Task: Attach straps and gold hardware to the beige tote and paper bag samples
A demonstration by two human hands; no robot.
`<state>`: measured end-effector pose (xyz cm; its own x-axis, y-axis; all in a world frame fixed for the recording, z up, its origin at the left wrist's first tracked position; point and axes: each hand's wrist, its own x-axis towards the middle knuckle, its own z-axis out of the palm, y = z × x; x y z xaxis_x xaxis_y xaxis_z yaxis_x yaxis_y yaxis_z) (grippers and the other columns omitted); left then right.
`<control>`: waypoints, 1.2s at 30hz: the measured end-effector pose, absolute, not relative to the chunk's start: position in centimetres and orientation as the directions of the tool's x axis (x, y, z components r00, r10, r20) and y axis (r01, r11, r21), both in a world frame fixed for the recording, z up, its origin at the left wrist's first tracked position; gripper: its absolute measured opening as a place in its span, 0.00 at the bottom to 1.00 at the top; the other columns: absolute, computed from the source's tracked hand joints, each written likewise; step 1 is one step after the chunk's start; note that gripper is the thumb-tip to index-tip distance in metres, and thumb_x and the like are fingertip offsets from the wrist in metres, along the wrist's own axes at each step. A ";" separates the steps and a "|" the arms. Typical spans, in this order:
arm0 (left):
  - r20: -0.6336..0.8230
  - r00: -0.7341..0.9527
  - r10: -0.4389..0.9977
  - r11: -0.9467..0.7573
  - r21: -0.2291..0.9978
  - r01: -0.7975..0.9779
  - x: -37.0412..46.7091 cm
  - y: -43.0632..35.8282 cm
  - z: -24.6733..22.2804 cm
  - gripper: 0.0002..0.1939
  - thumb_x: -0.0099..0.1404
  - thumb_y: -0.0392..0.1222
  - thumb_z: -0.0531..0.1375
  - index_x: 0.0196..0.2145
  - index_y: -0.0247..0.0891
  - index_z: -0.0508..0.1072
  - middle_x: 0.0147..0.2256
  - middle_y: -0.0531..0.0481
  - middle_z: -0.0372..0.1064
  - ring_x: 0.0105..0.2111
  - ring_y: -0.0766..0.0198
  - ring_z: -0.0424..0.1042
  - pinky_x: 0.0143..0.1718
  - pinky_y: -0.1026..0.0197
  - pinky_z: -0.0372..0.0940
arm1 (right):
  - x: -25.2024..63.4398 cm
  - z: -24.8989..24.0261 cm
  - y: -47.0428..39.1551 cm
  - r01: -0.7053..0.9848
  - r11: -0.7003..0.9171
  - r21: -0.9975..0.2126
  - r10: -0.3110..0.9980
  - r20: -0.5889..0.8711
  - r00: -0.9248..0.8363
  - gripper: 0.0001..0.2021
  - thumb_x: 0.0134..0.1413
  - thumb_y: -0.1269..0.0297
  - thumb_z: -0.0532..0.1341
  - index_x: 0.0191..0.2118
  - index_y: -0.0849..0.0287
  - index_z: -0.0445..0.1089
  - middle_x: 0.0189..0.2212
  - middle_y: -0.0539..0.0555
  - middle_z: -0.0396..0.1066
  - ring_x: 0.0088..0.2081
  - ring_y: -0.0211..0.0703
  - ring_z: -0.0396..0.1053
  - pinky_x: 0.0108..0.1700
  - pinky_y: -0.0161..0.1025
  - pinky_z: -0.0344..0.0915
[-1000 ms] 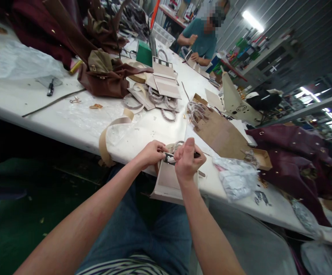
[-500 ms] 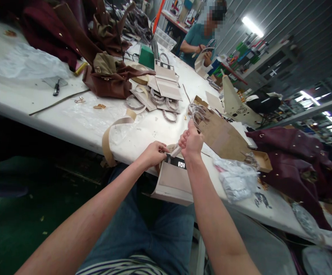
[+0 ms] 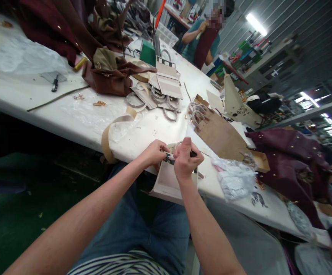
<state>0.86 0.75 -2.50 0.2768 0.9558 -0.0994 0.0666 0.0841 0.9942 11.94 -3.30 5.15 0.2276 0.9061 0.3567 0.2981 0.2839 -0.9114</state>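
A beige bag piece (image 3: 168, 181) with a dark strip along its top edge hangs over the table's near edge. My left hand (image 3: 156, 152) is closed on its upper left corner, the fingertips at the dark strip. My right hand (image 3: 186, 158) is a fist above the strip, thumb up, around a tool with a dark part showing beside the fingers. The tool's pale end points at the strip near my left fingertips. Beyond my hands, several beige pieces with ring-shaped handles (image 3: 168, 88) lie in a pile.
A brown leather bag (image 3: 107, 82), a tan tape strip (image 3: 107, 139) and a small black tool (image 3: 55, 83) lie left. Brown board (image 3: 222, 135), a plastic-wrapped bundle (image 3: 236, 177) and maroon bags (image 3: 289, 160) lie right. Across the table, a person (image 3: 202, 40) holds a maroon piece.
My right hand has turned and moved lower over the dark strip, now covering more of it. My left hand keeps its place. The person across now holds a maroon piece instead of a beige one.
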 end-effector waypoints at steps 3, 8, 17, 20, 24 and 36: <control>-0.069 0.306 0.950 0.046 0.996 0.079 0.8 0.9 -2.6 0.16 0.49 0.27 0.63 0.33 0.34 0.87 0.29 0.48 0.78 0.33 0.59 0.78 0.36 0.63 0.72 | 12.2 5.4 -2.6 0.197 0.356 -0.913 0.843 0.405 0.354 0.33 0.70 0.34 0.63 0.22 0.51 0.54 0.16 0.42 0.53 0.17 0.34 0.54 0.20 0.38 0.53; -0.030 0.301 0.953 0.007 0.997 0.077 0.8 0.9 -2.8 0.15 0.49 0.29 0.63 0.32 0.35 0.87 0.31 0.48 0.79 0.35 0.58 0.78 0.38 0.62 0.73 | 12.3 5.5 -1.9 0.105 0.355 -0.929 0.834 0.366 0.413 0.33 0.69 0.35 0.65 0.22 0.51 0.54 0.15 0.41 0.51 0.15 0.33 0.52 0.18 0.38 0.49; -0.082 0.270 0.959 0.064 0.995 0.075 0.9 0.7 -2.4 0.14 0.48 0.30 0.65 0.32 0.35 0.87 0.31 0.49 0.78 0.37 0.56 0.79 0.42 0.59 0.74 | 11.1 4.5 -3.8 0.175 0.304 -0.936 0.812 0.351 0.467 0.34 0.66 0.31 0.65 0.22 0.51 0.54 0.17 0.44 0.54 0.18 0.35 0.56 0.21 0.37 0.56; -0.075 0.300 0.951 0.052 0.995 0.085 0.8 0.6 -2.0 0.16 0.48 0.30 0.62 0.32 0.36 0.87 0.32 0.48 0.78 0.41 0.55 0.80 0.46 0.58 0.75 | 12.3 5.2 -2.2 0.056 0.220 -0.974 0.872 0.222 0.436 0.35 0.62 0.29 0.66 0.22 0.51 0.53 0.16 0.43 0.52 0.17 0.33 0.53 0.18 0.35 0.53; -0.017 0.283 0.959 -0.011 0.995 0.097 0.4 0.6 -1.9 0.15 0.50 0.32 0.62 0.33 0.38 0.88 0.46 0.44 0.81 0.51 0.53 0.80 0.57 0.55 0.74 | 19.4 7.7 1.0 -0.219 0.054 -0.974 0.944 -0.022 0.328 0.38 0.55 0.29 0.72 0.24 0.51 0.50 0.15 0.38 0.46 0.15 0.29 0.43 0.14 0.31 0.43; -0.100 0.305 0.947 0.077 0.993 0.086 -0.2 0.3 -0.8 0.13 0.58 0.46 0.68 0.39 0.41 0.87 0.58 0.41 0.76 0.59 0.46 0.76 0.67 0.45 0.69 | 35.7 2.0 3.6 0.818 -0.096 -0.567 0.906 0.290 0.307 0.25 0.62 0.39 0.71 0.32 0.59 0.74 0.36 0.62 0.77 0.39 0.49 0.71 0.40 0.42 0.68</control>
<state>-0.19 0.27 -0.83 0.3052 0.9470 -0.1003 0.0864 0.0774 0.9933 35.67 3.58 2.01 0.3072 0.9064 0.2901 0.8179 -0.0957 -0.5673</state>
